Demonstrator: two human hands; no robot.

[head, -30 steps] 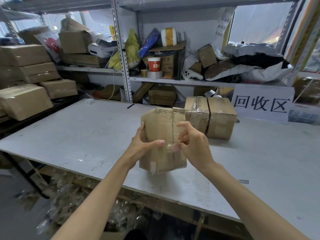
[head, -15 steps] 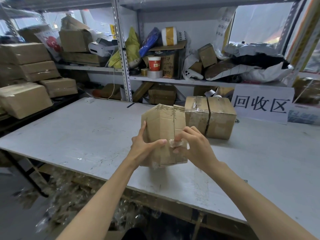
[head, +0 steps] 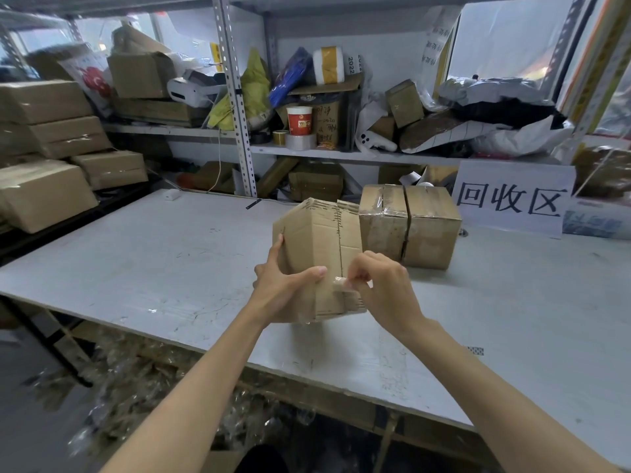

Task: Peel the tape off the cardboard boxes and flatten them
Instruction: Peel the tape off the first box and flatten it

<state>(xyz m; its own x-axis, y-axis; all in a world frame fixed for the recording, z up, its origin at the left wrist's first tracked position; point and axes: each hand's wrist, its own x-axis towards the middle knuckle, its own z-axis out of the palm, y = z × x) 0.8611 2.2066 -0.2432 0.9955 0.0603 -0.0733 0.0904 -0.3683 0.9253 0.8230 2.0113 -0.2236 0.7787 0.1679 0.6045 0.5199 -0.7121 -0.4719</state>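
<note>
Grey table (head: 164, 264), near edge: my left hand (head: 283, 290) grips the box (head: 316, 238); my right hand (head: 384, 291) pinches the tape (head: 339, 282), its end lifted further; peeling proceeds.

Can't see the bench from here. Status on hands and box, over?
Left hand grips held box. Right hand pinches tape end at its seam. Taped box sits behind; nothing blocking.

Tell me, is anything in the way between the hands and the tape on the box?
No, nothing visible is. The left hand grips the held box, and the right hand pinches the tape near its lower edge. The other taped box sits behind on the table, out of the way.
</note>
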